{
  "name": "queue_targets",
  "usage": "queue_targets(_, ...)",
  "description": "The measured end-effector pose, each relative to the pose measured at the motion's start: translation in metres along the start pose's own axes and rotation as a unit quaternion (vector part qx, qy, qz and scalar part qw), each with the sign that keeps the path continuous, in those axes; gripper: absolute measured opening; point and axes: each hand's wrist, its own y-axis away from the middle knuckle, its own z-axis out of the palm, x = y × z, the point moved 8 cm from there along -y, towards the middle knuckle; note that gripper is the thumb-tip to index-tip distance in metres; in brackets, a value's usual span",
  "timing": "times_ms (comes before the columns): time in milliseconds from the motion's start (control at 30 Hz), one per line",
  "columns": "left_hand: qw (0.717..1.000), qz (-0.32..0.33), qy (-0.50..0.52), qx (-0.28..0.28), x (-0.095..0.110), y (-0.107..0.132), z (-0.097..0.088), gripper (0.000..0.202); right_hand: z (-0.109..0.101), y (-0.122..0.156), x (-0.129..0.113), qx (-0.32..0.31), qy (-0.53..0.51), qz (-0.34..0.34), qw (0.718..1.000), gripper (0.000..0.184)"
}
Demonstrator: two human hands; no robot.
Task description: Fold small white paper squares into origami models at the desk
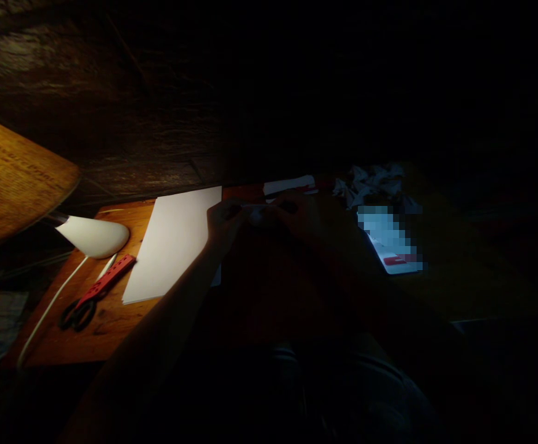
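In dim light, my left hand (pixel 224 227) and my right hand (pixel 296 214) are held close together over the middle of the wooden table (pixel 111 342). Between them is a small pale piece of paper (pixel 256 216); its exact shape is lost in shadow. The fingers of both hands pinch it from either side. Left of my left hand lies a stack of white paper sheets (pixel 171 246), partly covered by my forearm. Just beyond my right hand are some white paper strips (pixel 289 184).
A lamp with a yellow shade (pixel 14 179) and white base (pixel 97 237) stands at left, its cord (pixel 49 308) trailing off the table. Black-handled scissors (pixel 82 313) lie by a red strip (pixel 106 280). A lit phone (pixel 389 240) and several folded paper pieces (pixel 370 182) are at right.
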Motion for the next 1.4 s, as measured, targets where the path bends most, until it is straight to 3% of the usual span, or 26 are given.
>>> queue_targets(167, 1.0, 0.008, 0.027, -0.012, 0.004, 0.0, 0.002, 0.036, 0.002, -0.002, 0.002, 0.006, -0.014, 0.013, 1.0, 0.02)
queue_targets(367, 0.999, -0.027, 0.027, -0.025, 0.007, 0.002, 0.003, 0.032, 0.001, -0.001, 0.003, 0.014, -0.021, 0.018, 1.0, 0.014)
queue_targets(867, 0.997, -0.037, 0.036, -0.051, 0.011, 0.002, 0.009, 0.035, 0.001, -0.002, 0.006, 0.006, -0.02, 0.011, 1.0, 0.018)
queue_targets(1167, 0.996, -0.073, 0.039, -0.015, 0.001, 0.001, 0.003, 0.032, -0.002, -0.003, 0.01, 0.016, -0.051, 0.031, 0.998, 0.018)
queue_targets(1400, 0.997, -0.061, 0.048, -0.018, 0.002, 0.0, 0.003, 0.025, 0.001, -0.002, 0.015, 0.011, -0.062, 0.05, 0.997, 0.022)
